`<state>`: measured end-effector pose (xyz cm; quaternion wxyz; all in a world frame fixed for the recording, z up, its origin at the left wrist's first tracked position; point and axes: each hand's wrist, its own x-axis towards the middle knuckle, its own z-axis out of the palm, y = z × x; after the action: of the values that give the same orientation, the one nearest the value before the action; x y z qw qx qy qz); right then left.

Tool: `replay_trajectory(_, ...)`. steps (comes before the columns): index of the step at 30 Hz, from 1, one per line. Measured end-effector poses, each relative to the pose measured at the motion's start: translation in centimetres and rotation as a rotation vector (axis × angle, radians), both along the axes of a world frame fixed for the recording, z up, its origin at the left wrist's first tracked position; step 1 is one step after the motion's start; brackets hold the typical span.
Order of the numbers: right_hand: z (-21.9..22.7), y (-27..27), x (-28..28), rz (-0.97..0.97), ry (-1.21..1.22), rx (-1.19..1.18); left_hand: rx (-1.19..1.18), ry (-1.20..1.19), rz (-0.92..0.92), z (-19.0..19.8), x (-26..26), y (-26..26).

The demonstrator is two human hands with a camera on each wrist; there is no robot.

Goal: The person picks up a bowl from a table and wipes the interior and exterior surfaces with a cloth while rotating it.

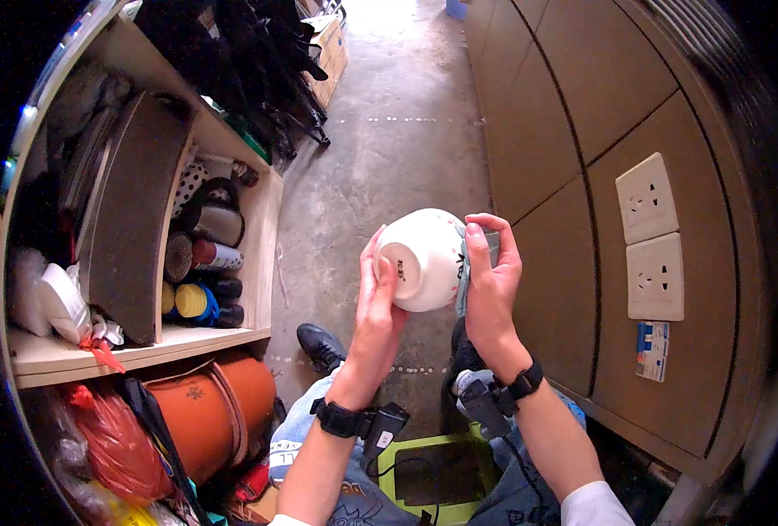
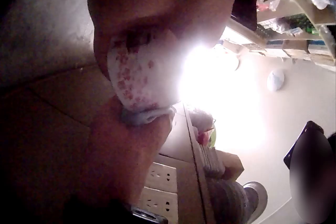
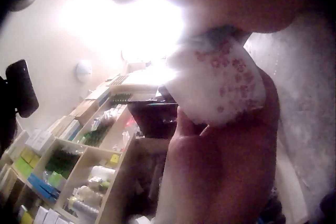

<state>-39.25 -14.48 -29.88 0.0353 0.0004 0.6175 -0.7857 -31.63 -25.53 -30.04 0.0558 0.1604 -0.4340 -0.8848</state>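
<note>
1. White ceramic bowl with small red flower marks is held up between both hands, turned over so its foot ring faces the head camera, above the person's lap and the concrete floor.
2. Left hand lies along the bowl's left side, fingers stretched up the wall and rim, supporting it.
3. Right hand grips the bowl's right side, its fingers curled over a grey-blue cloth pressed against the wall.
4. Wrist views show the flowered bowl between dark palms, with the cloth edge beneath it.
5. Wooden shelf unit stands to the left with rolls and bottles; brown wall panels carry two white sockets on the right.
</note>
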Motion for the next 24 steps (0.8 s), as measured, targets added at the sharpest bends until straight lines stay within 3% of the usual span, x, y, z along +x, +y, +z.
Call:
replay_trajectory(16, -0.8, 0.1, 0.0, -0.012, -0.026, -0.006, 0.085, -0.006, -0.009, -0.5, -0.2, 0.0)
replay_trajectory(19, -0.3, 0.0, 0.3, -0.01, 0.016, 0.045, -0.004, -0.029, 0.026, -0.3, -0.3, 0.2)
replay_trajectory(21, 0.0, -0.2, 0.6, -0.006, 0.071, 0.095, -0.358, -0.08, 0.03, -1.0, -0.2, 0.0)
replay_trajectory(24, 0.2, -0.3, 0.9, 0.0, 0.188, 0.174, -0.406, 0.006, 0.02, -1.5, -0.2, 0.0)
